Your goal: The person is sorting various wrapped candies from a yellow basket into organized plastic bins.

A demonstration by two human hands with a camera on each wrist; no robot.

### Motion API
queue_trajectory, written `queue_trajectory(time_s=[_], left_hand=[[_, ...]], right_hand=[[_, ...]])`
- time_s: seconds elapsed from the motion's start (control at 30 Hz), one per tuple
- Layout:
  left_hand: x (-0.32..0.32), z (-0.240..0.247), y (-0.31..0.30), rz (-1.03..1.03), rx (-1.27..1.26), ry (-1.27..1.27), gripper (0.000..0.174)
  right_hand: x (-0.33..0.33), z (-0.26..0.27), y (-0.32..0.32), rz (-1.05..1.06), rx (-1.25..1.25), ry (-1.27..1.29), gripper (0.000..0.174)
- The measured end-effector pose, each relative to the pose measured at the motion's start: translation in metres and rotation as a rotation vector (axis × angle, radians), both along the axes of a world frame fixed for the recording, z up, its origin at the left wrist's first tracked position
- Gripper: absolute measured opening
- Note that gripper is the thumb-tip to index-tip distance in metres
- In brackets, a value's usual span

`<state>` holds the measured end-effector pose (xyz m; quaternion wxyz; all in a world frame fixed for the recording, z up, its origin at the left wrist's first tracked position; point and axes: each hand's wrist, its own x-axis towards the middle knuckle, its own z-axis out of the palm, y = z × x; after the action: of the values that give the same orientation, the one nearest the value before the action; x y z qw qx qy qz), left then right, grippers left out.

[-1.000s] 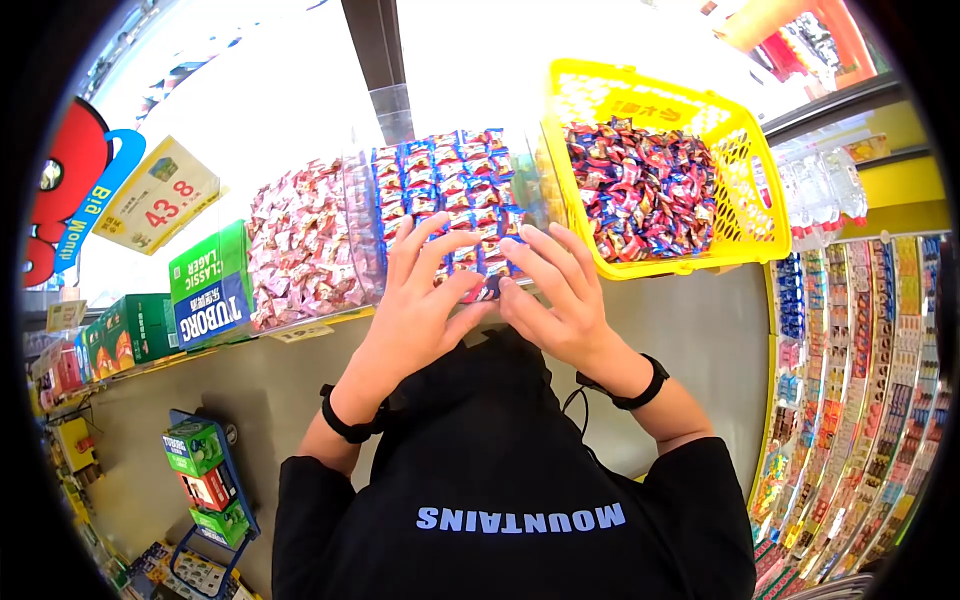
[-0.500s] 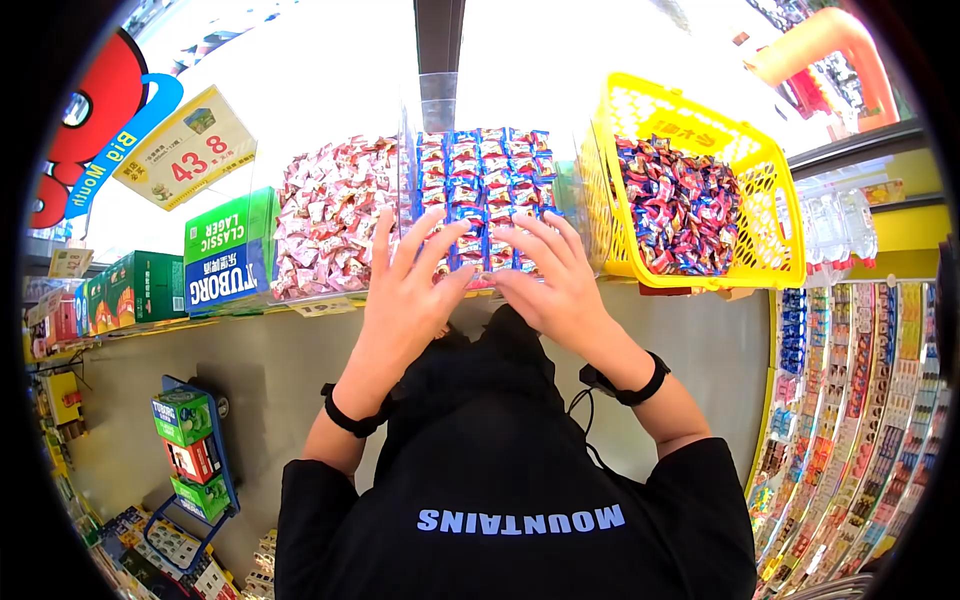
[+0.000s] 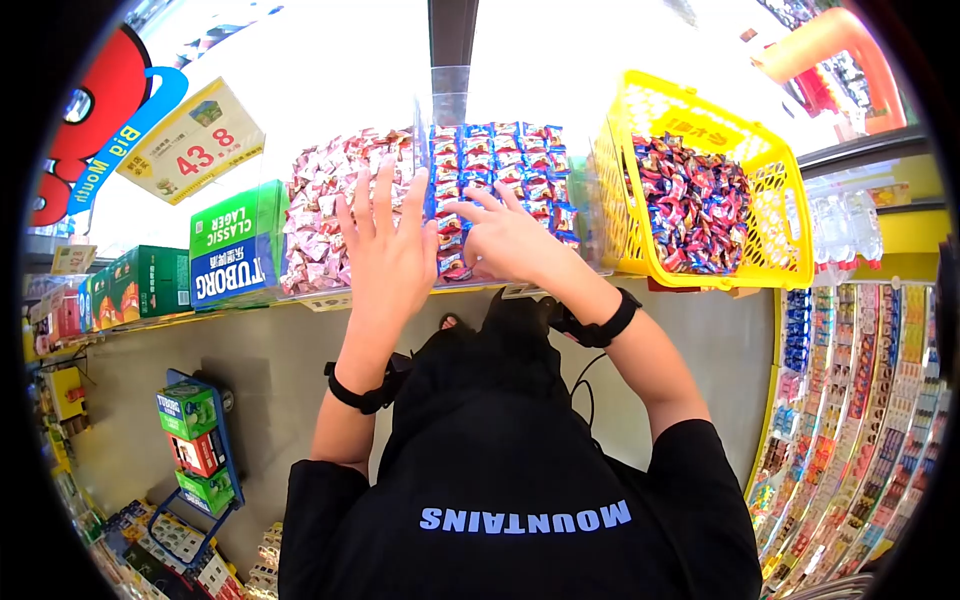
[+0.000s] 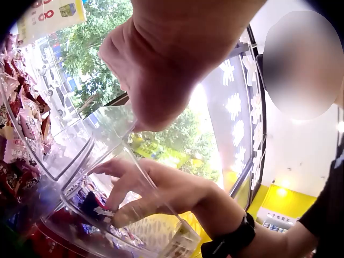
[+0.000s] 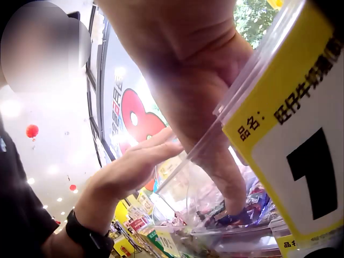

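In the head view, neat rows of blue-and-red wrapped candies [image 3: 540, 190] fill a clear plastic bin. My right hand [image 3: 512, 245] reaches into its left front part. Seen from the left wrist, the thumb and finger of that hand pinch a dark blue wrapped candy [image 4: 92, 207] behind the clear wall. A fingertip also presses down on blue wrappers [image 5: 239, 216] in the right wrist view. My left hand [image 3: 388, 255] spreads nearly straight fingers over the clear divider [image 3: 424, 165] and the pile of pink wrapped candies [image 3: 330, 190]; it holds nothing.
A yellow basket [image 3: 800, 235] of red-and-blue candies stands right of the bins. Green-and-blue beer cartons [image 3: 235, 245] and a price sign [image 3: 195, 140] are on the left. A trolley with boxes [image 3: 200, 440] is on the floor, and shelves of packets [image 3: 850, 400] line the right.
My left hand has moved from the blue candies to the left, its fingers straightening over the divider. My right hand has shifted left across the rows. The view has turned slightly.
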<state>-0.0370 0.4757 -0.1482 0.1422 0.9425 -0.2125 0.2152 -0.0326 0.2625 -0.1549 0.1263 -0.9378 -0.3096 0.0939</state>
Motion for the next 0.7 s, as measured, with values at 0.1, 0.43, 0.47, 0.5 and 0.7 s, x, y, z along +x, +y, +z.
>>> queue_trajectory(time_s=[0.1, 0.43, 0.47, 0.5, 0.7], left_hand=[[0.0, -0.004, -0.001, 0.009, -0.026, 0.021, 0.061], [-0.002, 0.0, 0.001, 0.017, -0.039, 0.078, 0.06], [-0.002, 0.001, 0.0, 0.022, -0.034, 0.077, 0.06], [-0.002, 0.003, 0.0, 0.026, -0.03, 0.076, 0.06], [-0.009, 0.017, -0.01, -0.004, -0.056, 0.044, 0.06]], right_hand=[[0.005, -0.004, 0.01, 0.038, -0.034, 0.033, 0.009], [-0.003, 0.004, -0.009, -0.088, 0.166, -0.153, 0.017], [-0.008, 0.005, -0.014, -0.128, 0.229, -0.236, 0.019], [-0.016, 0.019, -0.017, -0.126, 0.271, -0.291, 0.027], [-0.073, 0.059, -0.044, -0.193, 0.325, -0.431, 0.044]])
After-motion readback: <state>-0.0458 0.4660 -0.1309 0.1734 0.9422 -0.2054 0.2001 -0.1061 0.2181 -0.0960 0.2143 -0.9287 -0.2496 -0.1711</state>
